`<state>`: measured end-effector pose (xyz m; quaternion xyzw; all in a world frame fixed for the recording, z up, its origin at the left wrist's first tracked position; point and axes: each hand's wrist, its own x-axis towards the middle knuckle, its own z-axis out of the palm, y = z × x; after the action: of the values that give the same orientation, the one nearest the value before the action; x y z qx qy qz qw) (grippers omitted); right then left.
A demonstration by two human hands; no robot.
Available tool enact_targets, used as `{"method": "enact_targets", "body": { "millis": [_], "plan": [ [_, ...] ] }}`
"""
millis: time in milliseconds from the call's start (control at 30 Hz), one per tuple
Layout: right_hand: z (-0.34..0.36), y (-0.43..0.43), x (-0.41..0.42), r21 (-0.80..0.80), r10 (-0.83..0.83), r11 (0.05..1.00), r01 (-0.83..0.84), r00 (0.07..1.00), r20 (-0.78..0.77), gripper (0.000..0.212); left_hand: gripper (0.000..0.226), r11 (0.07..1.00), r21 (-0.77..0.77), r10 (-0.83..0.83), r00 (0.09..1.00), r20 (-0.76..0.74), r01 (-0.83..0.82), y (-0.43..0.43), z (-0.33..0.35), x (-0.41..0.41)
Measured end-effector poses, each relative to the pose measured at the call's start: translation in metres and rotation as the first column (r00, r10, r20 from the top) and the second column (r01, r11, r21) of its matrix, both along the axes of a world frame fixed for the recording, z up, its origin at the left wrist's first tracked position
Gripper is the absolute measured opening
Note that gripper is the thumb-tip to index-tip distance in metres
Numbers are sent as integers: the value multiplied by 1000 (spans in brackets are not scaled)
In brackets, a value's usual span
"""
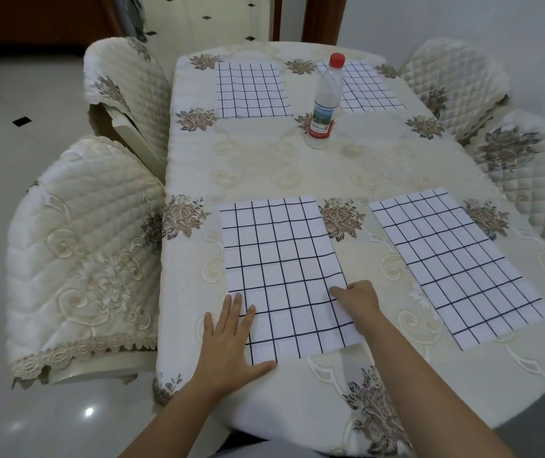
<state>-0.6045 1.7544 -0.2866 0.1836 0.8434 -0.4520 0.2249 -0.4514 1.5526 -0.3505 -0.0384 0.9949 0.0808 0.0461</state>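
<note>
The checked placemat being set lies flat on the tablecloth, well on the near side of the water bottle and a little to its left, close to the table's front edge. The left hand rests on the mat's corner farthest from the bottle, fingers straight and spread, pressing it down rather than gripping. The right hand sits on the mat's right edge; its fingers curl over the border and may be pinching it, but I cannot tell whether they hold the edge or only press on it. The likely trouble is the slippery-looking embroidered cloth. Uneven pushes from the two hands could skew the mat against its neighbour, which lies nearer than the bottle and to its right, at an angle of its own. They could also ruck the cloth underneath. A harder shove away from the body would drag the cloth toward the bottle, which stands upright and looks light enough to topple.
</note>
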Motion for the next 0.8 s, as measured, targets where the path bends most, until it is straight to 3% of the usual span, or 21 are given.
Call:
{"method": "enact_targets", "body": {
  "millis": [133,233,433,600,800],
  "plan": [
    [-2,12,6,-43,15,999,-16,1000,-12,23,98,1000,-16,6,1000,-4,-6,0,-1,-1],
    [-5,18,7,-23,37,999,-38,998,-58,39,99,1000,-16,18,1000,-4,-18,0,-2,-4],
    [-8,9,-4,-74,-29,997,22,996,-83,42,99,999,-25,21,999,-30,-22,-3,-4,-13],
    [-13,3,-19,-83,-58,995,51,994,-91,21,97,1000,-6,20,999,-46,-20,-12,-6,-31],
    [-16,1,-36,-44,-45,998,40,991,-122,27,93,1000,-2,-5,998,-65,5,-23,-2,-52]
  ]
}}
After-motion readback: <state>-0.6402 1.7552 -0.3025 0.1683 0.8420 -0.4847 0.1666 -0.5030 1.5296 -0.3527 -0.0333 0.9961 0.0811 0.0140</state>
